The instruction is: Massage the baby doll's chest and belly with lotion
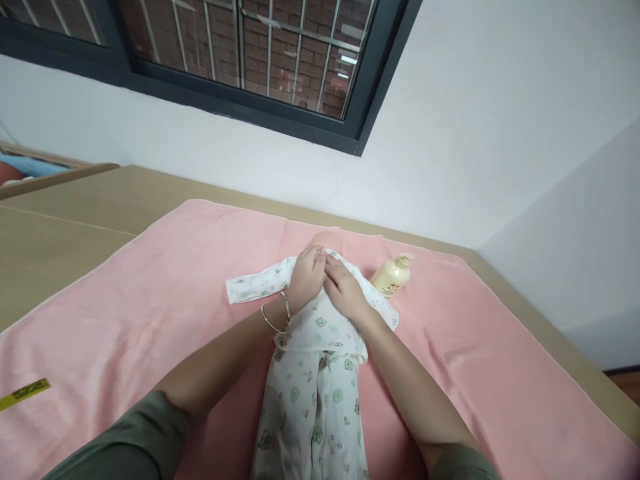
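A baby-sized figure, perhaps a doll, lies on its back, wearing a white printed baby shirt point(327, 327) and matching baby trousers point(313, 417). Just the round top of its head point(327, 240) shows beyond my hands. At the shirt's collar, my left hand point(307, 275) has its fingers closed on the cloth. My right hand point(345, 285) meets it there from the other side, fingers together and bent over the neckline. The fingertips hide what exactly is pinched. One shirt sleeve point(260, 281) stretches out to the left; the other slants to the right under my right wrist.
Beneath the figure, a pink blanket point(165, 287) covers much of the wooden surface point(65, 233). A cream pump bottle point(393, 275) lies tilted right of the shirt. A yellow strip point(25, 393) is at far left. Behind are a white wall point(450, 133) and a barred window point(240, 53).
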The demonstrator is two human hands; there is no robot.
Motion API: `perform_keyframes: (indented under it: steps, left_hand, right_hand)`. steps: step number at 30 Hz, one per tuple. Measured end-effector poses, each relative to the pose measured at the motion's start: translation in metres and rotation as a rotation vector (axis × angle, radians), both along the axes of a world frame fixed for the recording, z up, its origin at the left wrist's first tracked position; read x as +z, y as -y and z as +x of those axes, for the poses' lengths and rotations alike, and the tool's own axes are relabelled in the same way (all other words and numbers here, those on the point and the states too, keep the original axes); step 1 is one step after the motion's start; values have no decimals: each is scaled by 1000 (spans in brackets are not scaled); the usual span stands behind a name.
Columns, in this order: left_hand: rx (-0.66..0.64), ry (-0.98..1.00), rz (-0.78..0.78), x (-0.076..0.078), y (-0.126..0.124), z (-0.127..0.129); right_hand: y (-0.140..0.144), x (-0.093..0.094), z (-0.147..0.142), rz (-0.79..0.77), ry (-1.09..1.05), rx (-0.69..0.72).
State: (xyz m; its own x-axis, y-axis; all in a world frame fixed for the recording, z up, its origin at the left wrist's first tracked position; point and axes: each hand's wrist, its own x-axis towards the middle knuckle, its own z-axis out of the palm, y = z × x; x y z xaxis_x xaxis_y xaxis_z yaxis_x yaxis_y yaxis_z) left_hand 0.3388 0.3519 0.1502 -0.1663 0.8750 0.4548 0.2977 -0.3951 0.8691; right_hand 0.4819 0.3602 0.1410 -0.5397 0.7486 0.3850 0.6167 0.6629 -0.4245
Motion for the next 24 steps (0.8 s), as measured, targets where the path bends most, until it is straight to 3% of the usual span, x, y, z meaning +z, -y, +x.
perform_keyframes:
  steps: [4, 8, 14, 17, 21, 24]
  left_hand:
    - [74, -146, 9, -20, 0, 1]
    - [86, -237, 22, -30, -1, -3]
    - [27, -318, 2, -31, -5, -8]
    - [88, -344, 11, -34, -6, -8]
    - [129, -412, 0, -39, -10, -7]
    - [122, -512, -6, -42, -12, -8]
  right_hand:
    - [-11, 0, 14, -86, 50, -150]
    - [5, 5, 4, -42, 164, -266]
    - [5, 6, 3, -1, 156, 41]
    - [-4, 4, 10, -60, 119, -70]
    - [6, 2, 1, -55, 187, -298]
    - [15, 2, -5, -10, 180, -297]
